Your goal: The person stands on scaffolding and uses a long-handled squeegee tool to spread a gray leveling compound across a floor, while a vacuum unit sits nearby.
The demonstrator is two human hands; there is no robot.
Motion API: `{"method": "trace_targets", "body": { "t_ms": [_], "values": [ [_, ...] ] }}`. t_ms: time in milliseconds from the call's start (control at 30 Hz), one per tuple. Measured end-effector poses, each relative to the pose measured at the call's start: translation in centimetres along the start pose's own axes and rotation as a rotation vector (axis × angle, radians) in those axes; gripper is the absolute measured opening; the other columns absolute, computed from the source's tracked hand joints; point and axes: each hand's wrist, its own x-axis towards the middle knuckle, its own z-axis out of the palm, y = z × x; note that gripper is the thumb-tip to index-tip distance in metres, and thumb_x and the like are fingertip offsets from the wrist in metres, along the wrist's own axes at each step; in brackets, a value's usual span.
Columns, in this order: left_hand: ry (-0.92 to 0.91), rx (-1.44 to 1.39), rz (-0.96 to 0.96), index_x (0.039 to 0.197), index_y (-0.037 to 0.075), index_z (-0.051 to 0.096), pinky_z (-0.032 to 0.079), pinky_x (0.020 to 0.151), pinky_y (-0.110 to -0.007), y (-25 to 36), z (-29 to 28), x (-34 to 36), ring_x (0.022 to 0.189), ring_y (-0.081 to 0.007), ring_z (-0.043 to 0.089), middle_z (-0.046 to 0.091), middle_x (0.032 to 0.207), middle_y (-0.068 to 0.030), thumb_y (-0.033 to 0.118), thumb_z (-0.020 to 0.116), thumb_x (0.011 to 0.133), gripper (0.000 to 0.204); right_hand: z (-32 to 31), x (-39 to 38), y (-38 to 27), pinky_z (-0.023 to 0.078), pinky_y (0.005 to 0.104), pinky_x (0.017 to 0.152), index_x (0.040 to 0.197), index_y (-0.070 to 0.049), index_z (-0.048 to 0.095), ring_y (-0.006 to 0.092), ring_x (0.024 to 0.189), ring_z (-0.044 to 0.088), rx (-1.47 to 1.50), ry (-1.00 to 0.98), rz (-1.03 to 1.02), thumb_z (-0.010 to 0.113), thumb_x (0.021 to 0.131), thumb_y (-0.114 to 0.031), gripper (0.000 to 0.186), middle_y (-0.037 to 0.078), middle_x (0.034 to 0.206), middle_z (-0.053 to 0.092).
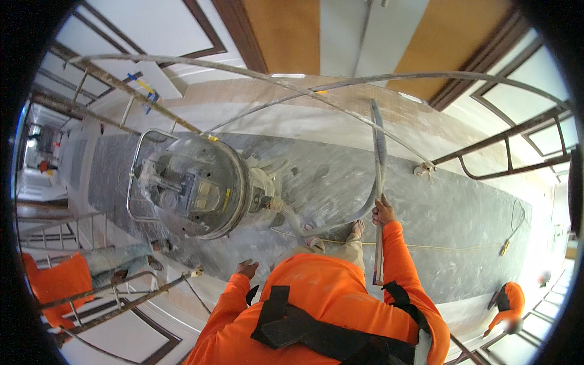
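A worker in an orange long-sleeved top wraps the right hand (383,211) around a slim grey pole (378,249), standing it over a dust-smeared grey floor covering (450,274), while the left hand (247,268) hangs free, its fingers loosely apart and its palm hard to make out. The pole's near end lies close to the worker's torso; where its upper stretch meets the pale, bending hose (291,220) is difficult to tell. That hose crosses in front of one foot, partly hiding it, and runs to a drum-shaped vacuum cleaner (204,194) at the worker's left front, its dark top powdered with pale dust and its underside out of sight. At left, a co-worker (61,280) in orange is partly covered by scaffold rails (100,299); at right, another co-worker (513,298) appears small, the head blurred. The dark lens rim cuts off the surroundings.
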Motion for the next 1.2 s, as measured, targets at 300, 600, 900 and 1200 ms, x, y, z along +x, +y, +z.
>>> {"method": "trace_targets", "body": {
  "t_ms": [300, 600, 900, 1200],
  "values": [
    [0.020, 0.150, 0.236, 0.134, -0.001, 0.055, 0.044, 0.103, -0.040, 2.8, -2.5, 6.2, 0.122, -0.0366, 0.057, 0.060, 0.130, -0.0238, 0.051, 0.059, 0.090, 0.068, -1.0, -5.3, 2.6, 0.040, 0.0311, 0.038, 0.154, -0.024, 0.032, 0.0113, 0.045, 0.044, 0.066, 0.062, -0.017, 0.061, 0.096, -0.028, 0.065, 0.000, 0.065, 0.049],
    [-0.008, 0.227, 0.165, 0.135, 0.008, 0.057, 0.045, 0.103, -0.042, -2.9, -3.9, 8.2, 0.122, -0.0384, 0.056, 0.060, 0.129, -0.0238, 0.053, 0.060, 0.089, 0.065, -1.8, 0.2, 4.4, 0.039, 0.0314, 0.037, 0.151, -0.023, 0.036, 0.0127, 0.041, 0.042, 0.254, 0.190, -0.078, 0.061, 0.096, -0.026, 0.060, 0.000, 0.062, 0.047],
    [0.028, -0.045, -0.014, 0.134, 0.006, 0.058, 0.045, 0.103, -0.040, -3.4, -2.1, 3.3, 0.121, -0.0362, 0.058, 0.062, 0.128, -0.0220, 0.055, 0.062, 0.088, 0.068, -3.2, -1.4, 4.0, 0.037, 0.0316, 0.038, 0.151, -0.023, 0.034, 0.0131, 0.042, 0.041, 0.382, 0.114, -0.077, 0.059, 0.098, -0.028, 0.059, 0.001, 0.064, 0.044],
    [0.080, -0.013, 0.151, 0.132, 0.000, 0.058, 0.050, 0.094, -0.036, 1.2, -3.5, 6.9, 0.110, -0.0285, 0.065, 0.067, 0.121, -0.0187, 0.045, 0.069, 0.088, 0.064, -6.1, 2.0, 3.3, 0.037, 0.0290, 0.040, 0.142, -0.029, 0.043, 0.0110, 0.046, 0.040, 0.466, 0.102, -0.093, 0.052, 0.101, -0.032, 0.042, -0.001, 0.067, 0.043]
  ]
}}
